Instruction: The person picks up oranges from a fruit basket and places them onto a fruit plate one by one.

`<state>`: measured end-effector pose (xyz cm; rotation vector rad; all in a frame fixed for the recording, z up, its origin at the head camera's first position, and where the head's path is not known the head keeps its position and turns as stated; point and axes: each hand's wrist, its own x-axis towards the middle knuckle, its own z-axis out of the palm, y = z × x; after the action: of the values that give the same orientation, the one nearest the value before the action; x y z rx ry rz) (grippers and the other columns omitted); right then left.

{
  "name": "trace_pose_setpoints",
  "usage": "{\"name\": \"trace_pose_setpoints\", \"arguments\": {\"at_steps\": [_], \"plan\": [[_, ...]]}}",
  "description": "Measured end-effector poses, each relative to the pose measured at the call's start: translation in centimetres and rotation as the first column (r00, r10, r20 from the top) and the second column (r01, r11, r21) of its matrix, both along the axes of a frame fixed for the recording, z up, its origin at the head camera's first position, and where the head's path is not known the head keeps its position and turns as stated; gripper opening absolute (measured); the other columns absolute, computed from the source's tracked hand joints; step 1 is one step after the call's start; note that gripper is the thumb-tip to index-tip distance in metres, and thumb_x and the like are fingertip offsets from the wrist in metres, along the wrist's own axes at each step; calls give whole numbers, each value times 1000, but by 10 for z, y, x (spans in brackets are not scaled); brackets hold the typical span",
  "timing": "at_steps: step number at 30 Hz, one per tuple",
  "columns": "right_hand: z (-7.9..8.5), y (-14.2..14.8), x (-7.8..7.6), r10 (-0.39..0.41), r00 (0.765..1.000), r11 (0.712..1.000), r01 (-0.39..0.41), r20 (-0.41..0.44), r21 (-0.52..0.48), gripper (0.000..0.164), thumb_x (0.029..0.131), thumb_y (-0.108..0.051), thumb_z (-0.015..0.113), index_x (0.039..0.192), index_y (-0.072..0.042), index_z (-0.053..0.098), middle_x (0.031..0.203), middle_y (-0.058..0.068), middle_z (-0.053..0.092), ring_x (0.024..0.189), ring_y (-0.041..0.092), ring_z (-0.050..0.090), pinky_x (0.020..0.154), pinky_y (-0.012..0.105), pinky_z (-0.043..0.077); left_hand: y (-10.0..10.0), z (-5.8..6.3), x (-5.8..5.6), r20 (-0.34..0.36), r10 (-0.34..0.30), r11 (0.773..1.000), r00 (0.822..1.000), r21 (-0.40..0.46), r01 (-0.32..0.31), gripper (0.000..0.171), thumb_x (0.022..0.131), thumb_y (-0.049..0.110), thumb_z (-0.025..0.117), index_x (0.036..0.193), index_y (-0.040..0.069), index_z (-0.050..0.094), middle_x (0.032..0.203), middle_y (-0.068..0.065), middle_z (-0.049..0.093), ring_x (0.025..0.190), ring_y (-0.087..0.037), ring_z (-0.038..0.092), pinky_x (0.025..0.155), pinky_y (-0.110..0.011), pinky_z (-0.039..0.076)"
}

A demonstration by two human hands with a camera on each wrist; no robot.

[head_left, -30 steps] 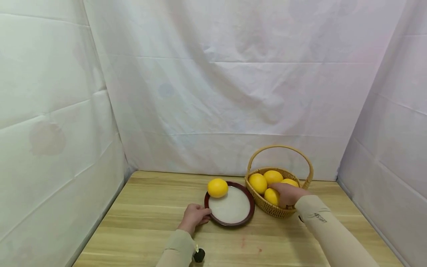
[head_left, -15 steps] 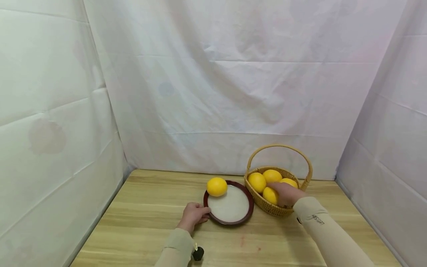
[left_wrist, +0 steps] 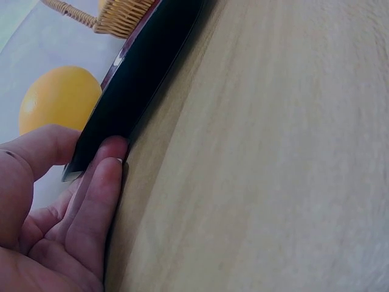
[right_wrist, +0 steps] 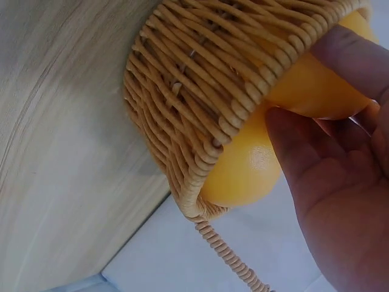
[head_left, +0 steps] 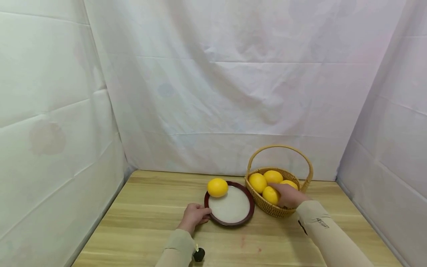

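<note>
My left hand (head_left: 193, 216) pinches the left rim of a round plate (head_left: 233, 207) with a dark red border and pale centre. In the left wrist view, the thumb lies over the rim and fingers (left_wrist: 100, 188) are beneath its dark underside. One yellow-orange orange (head_left: 217, 187) sits at the plate's back left. To the right, my right hand (head_left: 289, 194) reaches into a wicker basket (head_left: 273, 211) and grips an orange (right_wrist: 310, 88) near its front wall. Its thumb is on one side, its fingers on the other, partly hidden by the fruit. Several other oranges (head_left: 258, 183) lie around it.
The basket's tall arched handle (head_left: 280, 146) rises above the fruit. Everything stands on a wood-grain table (head_left: 150, 207) with white cloth (head_left: 213, 92) hung behind and at both sides. A small black object (head_left: 199, 254) is by the left cuff.
My right hand has shifted very slightly on the orange in the basket, so a little more of the fruit shows. The left hand and plate have kept their places.
</note>
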<state>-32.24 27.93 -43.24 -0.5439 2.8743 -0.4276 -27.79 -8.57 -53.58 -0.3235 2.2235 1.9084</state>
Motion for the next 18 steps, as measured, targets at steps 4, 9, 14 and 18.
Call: {"name": "trace_pose_setpoints", "arguments": {"at_steps": [4,9,14,18], "plan": [[0,2,-2,-1,1000,1000,1,-8,-12,74,76,-6,80,144,-3,50,126,20,65,107,30,61,87,47,51,1,1,-1,-3,9,1000,1000,10,-9,19,89,10,74,97,-7,69,81,-9,71,65,-10,67,65,-25,62],[-2,5,-5,-17,1000,999,17,-3,-28,80,72,-5,81,146,-2,48,131,23,62,113,34,59,90,51,51,1,0,-2,-3,9,1000,1000,2,-9,19,90,11,74,98,-6,70,82,-9,71,65,-10,67,65,-25,62],[-3,7,-5,-22,1000,999,23,10,-46,83,72,-6,82,147,-1,47,133,25,60,116,37,59,92,53,50,1,-2,-2,3,-1,1000,1000,-7,1,22,90,11,74,101,-7,70,83,-10,72,65,-10,67,66,-25,62],[0,8,-4,-30,999,997,31,19,-71,85,72,-7,82,148,-1,45,135,26,59,116,38,58,93,54,50,0,-3,-2,4,4,1000,1000,-5,-4,22,89,11,75,102,-7,70,83,-10,72,66,-10,68,66,-25,62]]}}
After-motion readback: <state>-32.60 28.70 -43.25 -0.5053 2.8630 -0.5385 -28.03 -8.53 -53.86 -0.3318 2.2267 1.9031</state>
